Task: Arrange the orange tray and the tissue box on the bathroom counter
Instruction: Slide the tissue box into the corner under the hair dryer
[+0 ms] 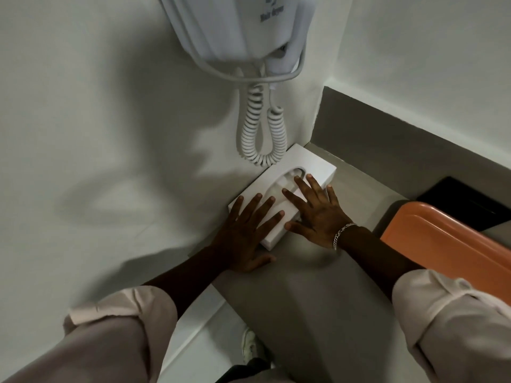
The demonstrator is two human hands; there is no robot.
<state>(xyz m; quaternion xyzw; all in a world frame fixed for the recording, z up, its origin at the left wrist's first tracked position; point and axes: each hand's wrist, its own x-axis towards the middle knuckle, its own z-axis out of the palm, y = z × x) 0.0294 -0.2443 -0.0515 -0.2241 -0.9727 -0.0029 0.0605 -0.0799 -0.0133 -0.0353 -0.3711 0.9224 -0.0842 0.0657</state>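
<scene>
A white tissue box [304,164] lies flat on the grey bathroom counter [318,286], pushed against the white wall in the far left corner. My left hand [243,233] lies flat on the box's near end, fingers spread. Beside it, my right hand [315,211], with a silver bracelet on the wrist, presses flat on the box's top by the oval opening. Neither hand grips anything. The orange tray [453,244] sits on the counter to the right, partly cut off by the frame's edge.
A white wall-mounted hair dryer [235,29] hangs above the box, and its coiled cord [262,134] dangles just over the box's far end. A black object [464,200] lies behind the tray. A grey backsplash [387,131] runs along the counter's back.
</scene>
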